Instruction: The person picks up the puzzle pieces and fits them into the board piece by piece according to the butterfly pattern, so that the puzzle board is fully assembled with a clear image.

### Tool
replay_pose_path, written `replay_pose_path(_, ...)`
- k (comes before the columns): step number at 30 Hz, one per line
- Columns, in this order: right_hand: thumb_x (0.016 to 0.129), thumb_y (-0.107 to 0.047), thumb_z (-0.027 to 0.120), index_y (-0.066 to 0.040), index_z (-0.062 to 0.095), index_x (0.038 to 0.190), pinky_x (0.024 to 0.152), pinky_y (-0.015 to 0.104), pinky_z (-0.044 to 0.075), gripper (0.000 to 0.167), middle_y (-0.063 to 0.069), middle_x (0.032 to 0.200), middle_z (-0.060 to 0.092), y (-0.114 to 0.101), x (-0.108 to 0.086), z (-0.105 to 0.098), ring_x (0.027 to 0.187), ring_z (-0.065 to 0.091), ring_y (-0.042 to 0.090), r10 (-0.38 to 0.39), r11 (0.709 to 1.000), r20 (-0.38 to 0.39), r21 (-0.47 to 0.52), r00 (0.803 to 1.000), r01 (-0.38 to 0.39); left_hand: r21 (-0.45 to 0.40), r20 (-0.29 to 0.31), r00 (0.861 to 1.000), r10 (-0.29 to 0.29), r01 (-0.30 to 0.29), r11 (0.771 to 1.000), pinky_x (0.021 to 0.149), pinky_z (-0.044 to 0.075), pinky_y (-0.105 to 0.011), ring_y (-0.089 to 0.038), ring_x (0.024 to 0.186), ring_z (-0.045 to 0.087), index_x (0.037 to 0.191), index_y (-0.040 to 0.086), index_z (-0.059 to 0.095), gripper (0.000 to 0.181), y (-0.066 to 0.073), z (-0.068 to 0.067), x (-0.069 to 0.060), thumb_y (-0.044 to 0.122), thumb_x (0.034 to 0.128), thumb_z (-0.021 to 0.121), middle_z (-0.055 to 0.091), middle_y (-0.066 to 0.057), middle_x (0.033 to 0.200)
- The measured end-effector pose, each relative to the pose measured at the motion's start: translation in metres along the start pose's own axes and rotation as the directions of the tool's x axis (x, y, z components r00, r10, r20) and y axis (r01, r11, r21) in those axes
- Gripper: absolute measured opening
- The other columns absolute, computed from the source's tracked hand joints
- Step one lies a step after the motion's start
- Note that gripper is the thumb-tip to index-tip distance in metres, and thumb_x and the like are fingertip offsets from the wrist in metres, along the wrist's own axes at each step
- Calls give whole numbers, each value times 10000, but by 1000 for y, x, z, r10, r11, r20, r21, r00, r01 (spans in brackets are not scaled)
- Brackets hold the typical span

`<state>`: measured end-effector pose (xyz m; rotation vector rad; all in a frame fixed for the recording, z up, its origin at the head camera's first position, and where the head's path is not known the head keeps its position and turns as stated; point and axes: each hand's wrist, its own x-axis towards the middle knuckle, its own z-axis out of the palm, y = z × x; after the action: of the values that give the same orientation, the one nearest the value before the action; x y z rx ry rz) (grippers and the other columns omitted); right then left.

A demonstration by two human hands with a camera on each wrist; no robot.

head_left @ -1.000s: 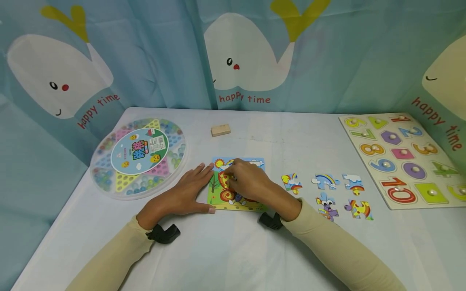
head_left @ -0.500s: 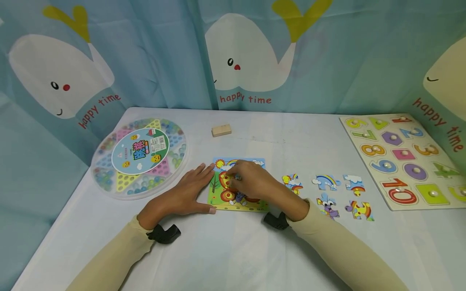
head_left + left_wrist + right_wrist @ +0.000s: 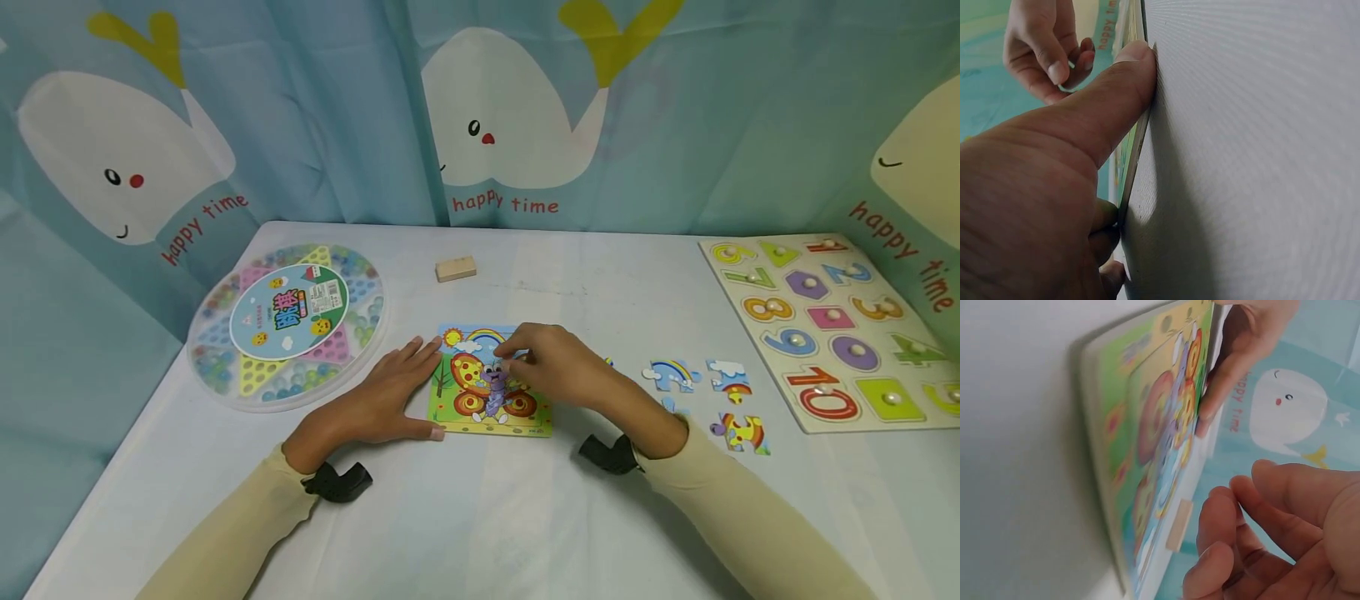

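A jigsaw puzzle board (image 3: 491,423) with a butterfly picture lies flat on the table in the head view. My left hand (image 3: 390,392) rests at its left side with fingers spread; in the left wrist view the thumb (image 3: 1119,94) touches the board's edge. Over the board's upper right part hovers my right hand (image 3: 555,362). Its fingers (image 3: 1216,519) are loosely bent with nothing between them in the right wrist view. The butterfly's face shows beside its fingertips, while the hand covers part of the right wing and sky.
Several loose puzzle pieces lie right of the board, including a rainbow piece (image 3: 670,375), a cloud piece (image 3: 727,379) and a yellow wing piece (image 3: 741,431). A small wooden block (image 3: 456,268) sits behind. A round marble game box (image 3: 288,325) is left, a number board (image 3: 832,333) right.
My right hand has lifted off the middle of the board and moved right, uncovering the butterfly's face and the rainbow. The left hand has stayed in place.
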<state>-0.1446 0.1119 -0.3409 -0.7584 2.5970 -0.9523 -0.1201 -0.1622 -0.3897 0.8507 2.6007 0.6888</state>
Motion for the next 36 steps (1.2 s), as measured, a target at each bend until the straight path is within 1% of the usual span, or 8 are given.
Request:
replay_pose_path(2, 934, -96, 648, -17, 716, 1129, 686, 308, 498, 222, 41, 1069, 654, 4, -4, -2, 782, 569, 147, -8, 1000, -5, 13, 1000, 8, 0, 0, 1000, -2, 2, 1000, 1163, 35, -506, -284, 1475, -30, 1543, 18, 197, 1051, 0, 0, 0, 539, 806, 735, 76, -64, 1626)
replay_pose_path(4, 933, -81, 642, -10, 716, 1118, 660, 304, 491, 211, 34, 1040, 657, 9, -7, -5, 754, 555, 141, -28, 999, -10, 22, 1000, 28, 1, 0, 1000, -5, 5, 1000, 1163, 34, -505, -284, 1475, -30, 1543, 18, 198, 1052, 0, 0, 0, 538, 804, 737, 76, -63, 1626)
replay_pose_path(10, 927, -60, 640, -31, 730, 1095, 628, 303, 464, 193, 4, 1008, 675, 19, -19, -14, 755, 530, 156, -68, 998, -35, -9, 997, 68, 1, 2, 1000, -10, 10, 1000, 1163, 31, -505, -285, 1475, -31, 1544, 20, 195, 1053, 1, 0, 0, 535, 804, 739, 73, -63, 1626)
replay_pose_path(19, 896, 2, 661, -28, 737, 1067, 602, 272, 477, 190, 43, 1026, 695, 30, -38, -30, 778, 563, 159, -114, 993, -93, -12, 989, 114, 3, 1, 1000, -10, 10, 1000, 1163, 30, -505, -284, 1475, -35, 1544, 18, 191, 1060, 1, 1, 0, 527, 799, 748, 67, -60, 1626)
replay_pose_path(25, 897, -4, 664, -28, 734, 1070, 595, 261, 489, 188, 37, 1028, 697, 38, -49, -35, 785, 567, 160, -102, 995, -90, -10, 991, 101, 2, 2, 1000, -21, 21, 1000, 1163, 25, -498, -278, 1475, -40, 1546, 23, 184, 1063, 1, 0, 0, 523, 798, 751, 58, -50, 1627)
replay_pose_path(28, 906, -13, 661, -32, 731, 1075, 582, 258, 490, 184, 35, 1026, 693, 43, -55, -37, 739, 573, 144, -90, 996, -79, 9, 993, 91, 4, 3, 1000, -27, 27, 1000, 1165, 25, -490, -261, 1476, -42, 1550, 36, 173, 1062, 0, 0, 0, 526, 801, 746, 53, -36, 1627)
replay_pose_path(32, 913, -26, 663, -41, 732, 1068, 589, 258, 494, 170, 30, 1023, 693, 49, -62, -39, 661, 584, 99, -99, 994, -83, 29, 992, 101, 4, 7, 999, -34, 33, 999, 1165, 23, -486, -242, 1476, -46, 1554, 53, 162, 1065, -1, 1, 0, 531, 801, 743, 49, -22, 1627)
replay_pose_path(36, 900, -34, 684, -68, 741, 1053, 600, 255, 494, 167, 2, 1001, 696, 54, -67, -38, 661, 584, 81, -108, 994, -102, 24, 989, 111, 3, 15, 999, -39, 39, 999, 1166, 20, -481, -231, 1475, -53, 1556, 62, 161, 1067, -1, 2, 1, 535, 799, 744, 44, -11, 1627)
